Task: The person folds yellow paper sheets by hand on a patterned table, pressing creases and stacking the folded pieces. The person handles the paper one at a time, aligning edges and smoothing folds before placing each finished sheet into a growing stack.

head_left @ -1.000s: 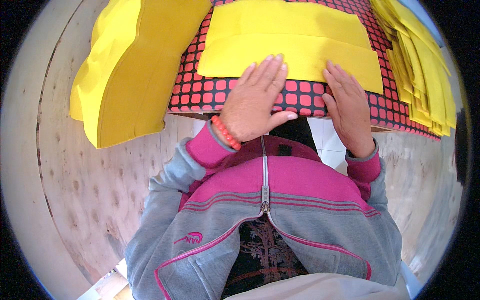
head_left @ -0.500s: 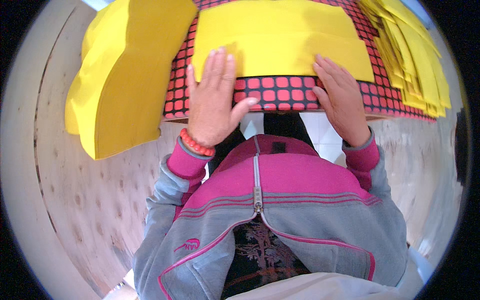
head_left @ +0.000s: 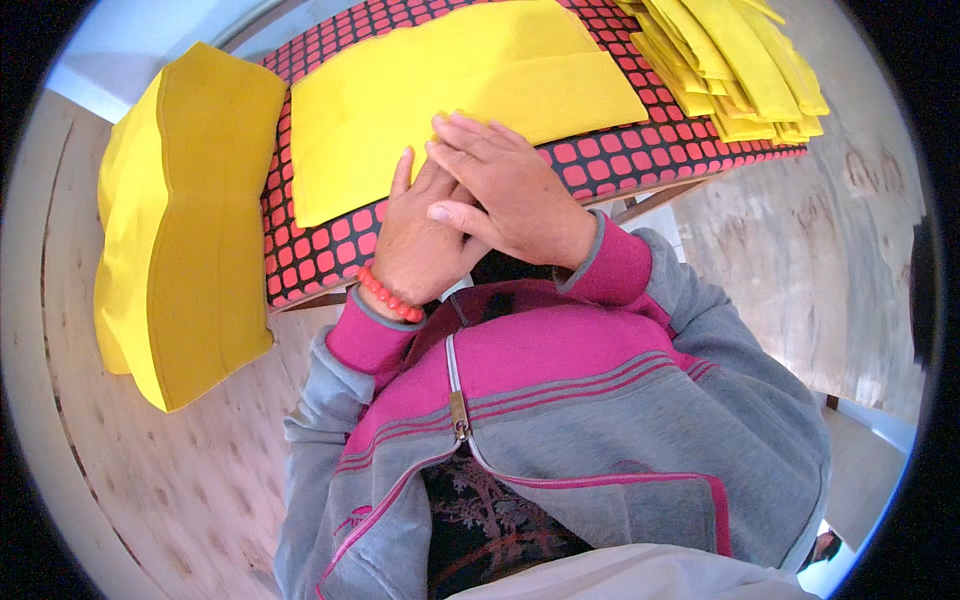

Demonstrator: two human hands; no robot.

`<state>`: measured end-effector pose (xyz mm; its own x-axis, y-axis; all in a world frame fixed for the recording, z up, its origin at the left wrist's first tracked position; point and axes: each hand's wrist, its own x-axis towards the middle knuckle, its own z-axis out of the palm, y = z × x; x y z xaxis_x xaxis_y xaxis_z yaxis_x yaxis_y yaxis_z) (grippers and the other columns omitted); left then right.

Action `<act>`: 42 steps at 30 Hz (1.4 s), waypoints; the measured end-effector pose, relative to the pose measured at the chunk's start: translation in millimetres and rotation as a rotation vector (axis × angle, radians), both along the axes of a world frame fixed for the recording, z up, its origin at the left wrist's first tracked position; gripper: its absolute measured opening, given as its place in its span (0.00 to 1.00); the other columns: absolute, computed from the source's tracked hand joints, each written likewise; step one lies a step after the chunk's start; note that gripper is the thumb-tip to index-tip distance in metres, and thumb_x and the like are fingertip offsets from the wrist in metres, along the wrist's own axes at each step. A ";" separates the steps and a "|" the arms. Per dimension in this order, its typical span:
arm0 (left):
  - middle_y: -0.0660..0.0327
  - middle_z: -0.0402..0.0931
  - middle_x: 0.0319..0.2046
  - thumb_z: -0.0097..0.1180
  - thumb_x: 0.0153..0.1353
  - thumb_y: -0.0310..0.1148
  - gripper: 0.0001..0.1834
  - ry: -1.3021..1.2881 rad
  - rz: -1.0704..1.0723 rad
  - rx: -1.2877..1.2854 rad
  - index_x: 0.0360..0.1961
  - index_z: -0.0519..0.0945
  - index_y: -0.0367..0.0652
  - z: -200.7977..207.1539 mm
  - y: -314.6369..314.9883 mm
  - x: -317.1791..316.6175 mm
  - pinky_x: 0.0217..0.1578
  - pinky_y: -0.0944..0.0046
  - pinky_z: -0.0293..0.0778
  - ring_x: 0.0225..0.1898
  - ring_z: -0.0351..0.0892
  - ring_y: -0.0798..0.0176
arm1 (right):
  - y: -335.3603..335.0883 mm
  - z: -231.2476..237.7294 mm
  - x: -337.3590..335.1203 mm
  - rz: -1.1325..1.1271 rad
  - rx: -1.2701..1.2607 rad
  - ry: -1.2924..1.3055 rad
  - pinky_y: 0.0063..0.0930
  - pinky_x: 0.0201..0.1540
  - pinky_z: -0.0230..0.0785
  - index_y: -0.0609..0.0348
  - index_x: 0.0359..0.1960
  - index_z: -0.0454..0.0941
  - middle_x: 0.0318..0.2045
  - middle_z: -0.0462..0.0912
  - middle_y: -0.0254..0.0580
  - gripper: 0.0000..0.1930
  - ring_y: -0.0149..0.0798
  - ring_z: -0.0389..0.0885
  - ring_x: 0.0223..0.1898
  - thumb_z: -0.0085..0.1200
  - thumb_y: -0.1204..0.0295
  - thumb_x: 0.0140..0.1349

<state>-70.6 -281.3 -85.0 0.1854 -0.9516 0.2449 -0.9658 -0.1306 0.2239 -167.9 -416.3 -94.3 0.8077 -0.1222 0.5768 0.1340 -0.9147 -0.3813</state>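
A yellow cloth piece [head_left: 400, 90], with a fold line across it, lies flat on a cover patterned with red squares on black [head_left: 605, 160]. Over the near edge of this cloth my left hand [head_left: 415, 245] rests with fingers stretched out; a red bead bracelet [head_left: 388, 296] circles its wrist. My right hand [head_left: 525, 205] lies across the back of the left one, its fingers extended and its fingertips by the cloth. Part of the left hand's fingers is hidden beneath it. I see nothing held in either hand.
At the left, a large yellow cloth [head_left: 205, 220] hangs down over the table's side. Several narrow folded yellow pieces [head_left: 740, 65] are piled at the far right corner. Pale wood-like boards [head_left: 190, 440] surround the table.
My right hand has moved left from the cloth's near right edge onto my left hand. The view has turned, so the table and cloths appear tilted.
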 end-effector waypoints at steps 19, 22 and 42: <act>0.48 0.53 0.75 0.54 0.66 0.51 0.42 -0.224 0.322 0.017 0.73 0.59 0.37 9.8 65.0 31.7 0.72 0.38 0.39 0.77 0.49 0.48 | -66.6 2.1 -81.8 -0.503 -0.279 0.064 0.52 0.70 0.53 0.64 0.61 0.73 0.66 0.71 0.54 0.32 0.50 0.68 0.68 0.57 0.52 0.64; 0.48 0.55 0.74 0.57 0.63 0.49 0.40 -0.163 0.147 -0.054 0.71 0.63 0.38 9.5 23.5 12.1 0.71 0.37 0.42 0.75 0.52 0.48 | -29.8 1.0 -43.7 -0.304 -0.230 0.037 0.52 0.70 0.54 0.62 0.59 0.75 0.64 0.73 0.53 0.28 0.50 0.69 0.67 0.57 0.54 0.64; 0.46 0.62 0.70 0.59 0.63 0.48 0.38 -0.209 0.293 -0.078 0.68 0.66 0.36 18.3 56.3 24.7 0.71 0.38 0.46 0.73 0.58 0.46 | -80.9 13.1 -80.1 -0.331 -0.247 -0.004 0.50 0.69 0.57 0.63 0.62 0.72 0.64 0.74 0.53 0.29 0.53 0.70 0.66 0.60 0.59 0.64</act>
<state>-45.9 -225.0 -66.6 0.3855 -0.8424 0.3764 -0.9159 -0.3988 0.0456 -248.0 -497.2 -81.2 0.7459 -0.2324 0.6242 -0.1817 -0.9726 -0.1451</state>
